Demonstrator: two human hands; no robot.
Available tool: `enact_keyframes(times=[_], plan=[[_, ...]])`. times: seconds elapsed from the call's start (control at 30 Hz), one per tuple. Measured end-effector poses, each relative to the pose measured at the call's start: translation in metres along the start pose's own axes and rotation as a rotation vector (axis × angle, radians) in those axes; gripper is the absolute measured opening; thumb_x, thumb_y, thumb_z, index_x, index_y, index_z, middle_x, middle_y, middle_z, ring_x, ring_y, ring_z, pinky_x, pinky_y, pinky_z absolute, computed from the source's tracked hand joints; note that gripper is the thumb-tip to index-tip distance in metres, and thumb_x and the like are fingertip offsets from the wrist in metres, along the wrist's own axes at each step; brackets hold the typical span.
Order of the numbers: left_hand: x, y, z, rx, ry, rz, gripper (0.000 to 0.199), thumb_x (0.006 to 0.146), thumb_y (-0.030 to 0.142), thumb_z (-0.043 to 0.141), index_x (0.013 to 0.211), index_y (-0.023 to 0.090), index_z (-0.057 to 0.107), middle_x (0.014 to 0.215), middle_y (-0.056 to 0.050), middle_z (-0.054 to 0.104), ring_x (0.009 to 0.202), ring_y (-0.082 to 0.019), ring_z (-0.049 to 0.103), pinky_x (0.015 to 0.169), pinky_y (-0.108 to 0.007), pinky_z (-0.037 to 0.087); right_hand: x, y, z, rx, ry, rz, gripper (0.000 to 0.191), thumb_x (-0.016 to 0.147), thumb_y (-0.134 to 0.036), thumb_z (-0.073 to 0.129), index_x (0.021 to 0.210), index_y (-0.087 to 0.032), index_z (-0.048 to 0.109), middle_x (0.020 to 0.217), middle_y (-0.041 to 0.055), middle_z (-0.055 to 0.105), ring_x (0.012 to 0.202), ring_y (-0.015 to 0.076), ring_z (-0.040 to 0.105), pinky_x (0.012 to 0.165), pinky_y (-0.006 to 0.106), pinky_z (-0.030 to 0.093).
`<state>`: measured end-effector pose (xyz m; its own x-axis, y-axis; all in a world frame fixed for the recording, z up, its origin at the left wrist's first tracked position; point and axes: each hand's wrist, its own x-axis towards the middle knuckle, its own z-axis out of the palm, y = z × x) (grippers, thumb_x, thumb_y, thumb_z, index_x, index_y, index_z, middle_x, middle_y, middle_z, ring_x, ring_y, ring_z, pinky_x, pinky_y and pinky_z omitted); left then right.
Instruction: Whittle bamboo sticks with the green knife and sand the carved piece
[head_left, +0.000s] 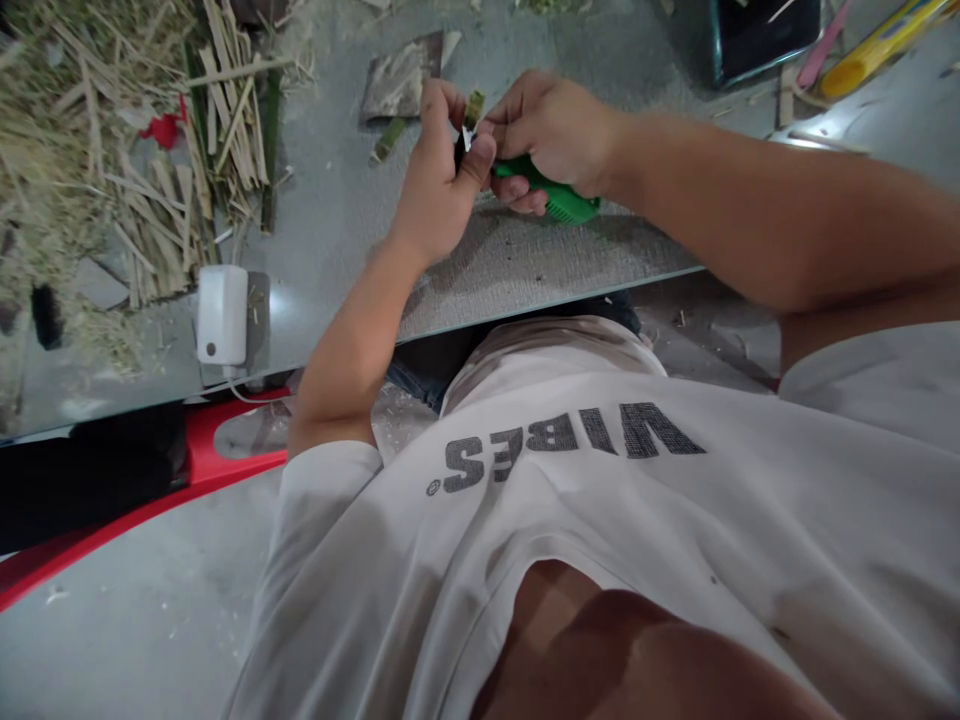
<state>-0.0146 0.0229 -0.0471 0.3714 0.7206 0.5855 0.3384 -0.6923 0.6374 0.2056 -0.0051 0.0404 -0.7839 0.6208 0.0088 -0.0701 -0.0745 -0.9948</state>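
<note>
Both my hands meet above the glass-topped table (330, 200), near its front edge. My left hand (442, 175) is closed on a short piece of green-brown stalk (475, 104), whose end sticks up between the hands. A knife with a green handle (562, 198) lies in my right hand (551, 135), its fingers wrapped round it. Part of a shiny blade (467, 138) shows beside the stalk, by my left thumb. Just behind my left hand, another short green piece (388, 140) rests by a crumpled grey-brown scrap (403, 80).
Split sticks (232, 110) and shavings (60, 190) heap up at the left, with a red item (163, 129) among them. A white adapter (223, 315) with a cable lies near the front edge. A dark phone-like device (765, 35) and a yellow tool (877, 50) lie back right.
</note>
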Motion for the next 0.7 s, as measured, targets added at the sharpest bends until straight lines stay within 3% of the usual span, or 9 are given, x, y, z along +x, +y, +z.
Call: enact_keyframes(times=[0.1,0.2,0.23,0.33,0.43,0.53,0.6,0.63,0.7], plan=[[-0.001,-0.012,0.0,-0.065,0.03,0.113,0.065,0.113,0.1,0.04,0.121,0.036,0.04,0.109,-0.005,0.041,0.076,-0.023,0.048,0.068,-0.043,0.059,0.002,-0.001,-0.005,0.042,-0.016,0.001,0.014,0.091,-0.011,0.073,0.083,-0.011,0.062,0.055,0.0022,0.047,0.037,0.0144,0.038,0.032,0.025,0.034],[0.0,-0.016,0.007,-0.043,0.092,0.171,0.058,0.12,0.09,0.025,0.13,0.034,0.038,0.113,-0.006,0.043,0.074,-0.021,0.048,0.067,-0.042,0.058,0.001,-0.002,-0.003,0.056,-0.011,-0.004,0.016,0.095,-0.01,0.07,0.083,-0.012,0.061,0.056,0.0025,0.047,0.037,0.0146,0.038,0.032,0.026,0.033],[0.001,-0.016,0.009,-0.004,0.146,0.249,0.059,0.12,0.091,0.027,0.127,0.034,0.037,0.107,-0.004,0.041,0.074,-0.022,0.046,0.066,-0.04,0.056,0.0,-0.003,0.001,0.054,0.004,-0.011,0.018,0.097,-0.011,0.07,0.082,-0.013,0.06,0.056,0.002,0.047,0.037,0.0147,0.038,0.032,0.026,0.033],[0.003,-0.012,0.015,0.072,0.273,0.286,0.059,0.12,0.091,0.027,0.125,0.032,0.035,0.102,-0.003,0.039,0.078,-0.023,0.046,0.069,-0.037,0.054,-0.004,-0.003,0.014,0.012,0.115,-0.072,0.038,0.104,-0.032,0.08,0.077,-0.019,0.056,0.056,0.0006,0.044,0.038,0.014,0.035,0.032,0.027,0.028],[0.002,-0.007,0.018,0.075,0.271,0.265,0.057,0.123,0.086,0.023,0.128,0.031,0.035,0.106,-0.004,0.038,0.081,-0.021,0.048,0.071,-0.034,0.055,-0.007,-0.003,0.026,-0.104,0.223,-0.116,0.06,0.097,-0.063,0.09,0.073,-0.023,0.053,0.058,0.002,0.044,0.041,0.0148,0.035,0.034,0.031,0.026],[0.0,-0.016,0.018,0.106,0.261,0.177,0.057,0.123,0.087,0.026,0.123,0.031,0.037,0.104,-0.003,0.034,0.079,-0.02,0.046,0.07,-0.033,0.057,-0.009,-0.002,0.031,-0.201,0.277,-0.112,0.065,0.093,-0.075,0.087,0.071,-0.026,0.051,0.058,0.0038,0.046,0.042,0.0173,0.036,0.036,0.036,0.028],[0.001,-0.033,0.016,0.087,0.222,0.096,0.056,0.123,0.087,0.029,0.115,0.032,0.036,0.098,-0.001,0.033,0.075,-0.02,0.041,0.071,-0.034,0.058,-0.009,-0.002,0.033,-0.234,0.315,-0.157,0.061,0.101,-0.066,0.083,0.07,-0.027,0.049,0.058,0.0035,0.045,0.043,0.0176,0.036,0.037,0.036,0.029],[0.002,-0.043,0.014,0.061,0.142,0.085,0.057,0.122,0.088,0.036,0.114,0.032,0.037,0.095,-0.001,0.036,0.075,-0.021,0.04,0.074,-0.036,0.06,-0.009,-0.002,0.034,-0.237,0.327,-0.182,0.058,0.108,-0.056,0.079,0.07,-0.026,0.047,0.057,0.003,0.043,0.043,0.0172,0.037,0.037,0.034,0.03],[0.005,-0.058,0.01,0.029,0.142,0.09,0.059,0.119,0.091,0.042,0.113,0.032,0.04,0.097,-0.003,0.038,0.079,-0.024,0.04,0.079,-0.04,0.058,-0.006,-0.001,0.034,-0.208,0.347,-0.201,0.051,0.118,-0.028,0.065,0.071,-0.024,0.045,0.055,0.0014,0.04,0.042,0.0153,0.038,0.037,0.028,0.03]])
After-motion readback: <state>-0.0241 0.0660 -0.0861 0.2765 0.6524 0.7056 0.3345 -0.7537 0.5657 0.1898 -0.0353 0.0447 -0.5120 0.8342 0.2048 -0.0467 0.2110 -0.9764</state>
